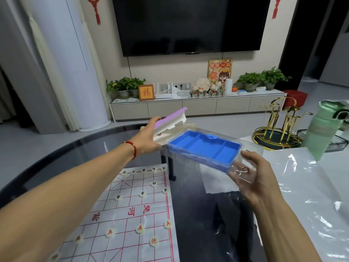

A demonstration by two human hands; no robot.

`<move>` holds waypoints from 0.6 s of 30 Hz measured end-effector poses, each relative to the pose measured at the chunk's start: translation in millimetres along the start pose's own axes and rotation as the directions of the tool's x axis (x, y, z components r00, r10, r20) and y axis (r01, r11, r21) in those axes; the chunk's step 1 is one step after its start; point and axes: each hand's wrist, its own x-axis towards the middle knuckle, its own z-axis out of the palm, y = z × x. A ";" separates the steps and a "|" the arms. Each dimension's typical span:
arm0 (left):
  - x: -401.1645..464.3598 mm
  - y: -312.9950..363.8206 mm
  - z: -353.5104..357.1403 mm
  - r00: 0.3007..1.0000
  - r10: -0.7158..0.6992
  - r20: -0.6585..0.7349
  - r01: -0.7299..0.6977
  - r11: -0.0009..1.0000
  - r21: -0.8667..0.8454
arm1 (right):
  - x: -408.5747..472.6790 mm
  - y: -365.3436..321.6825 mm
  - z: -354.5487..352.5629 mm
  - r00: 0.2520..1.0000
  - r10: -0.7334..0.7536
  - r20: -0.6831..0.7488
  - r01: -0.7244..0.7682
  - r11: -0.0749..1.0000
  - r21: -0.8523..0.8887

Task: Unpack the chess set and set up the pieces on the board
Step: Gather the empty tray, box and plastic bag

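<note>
Left hand grips the lid, right hand holds the blue tray; keep both level, set them beside the board.

Black television on the wall; potted plants below — green bottle at right

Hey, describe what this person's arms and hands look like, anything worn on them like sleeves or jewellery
Both forearms are bare, with no sleeves in view. The left hand has a thin red cord bracelet with a small gold bead around its wrist. The right hand shows no gloves, watch or bracelet; whether it wears a ring cannot be told.
</note>
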 end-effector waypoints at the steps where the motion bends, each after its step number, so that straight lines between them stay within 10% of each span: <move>1: -1.6 -1.0 0.0 1.000 0.011 0.008 -0.011 1.000 0.008 | -1.1 -0.5 -0.3 1.000 -0.001 -0.011 0.001 1.000 0.007; 18: -19.0 13.9 11.1 0.974 0.228 -0.001 -0.227 0.970 0.082 | -0.5 12.4 28.6 0.963 -0.129 -0.238 0.124 0.992 -0.035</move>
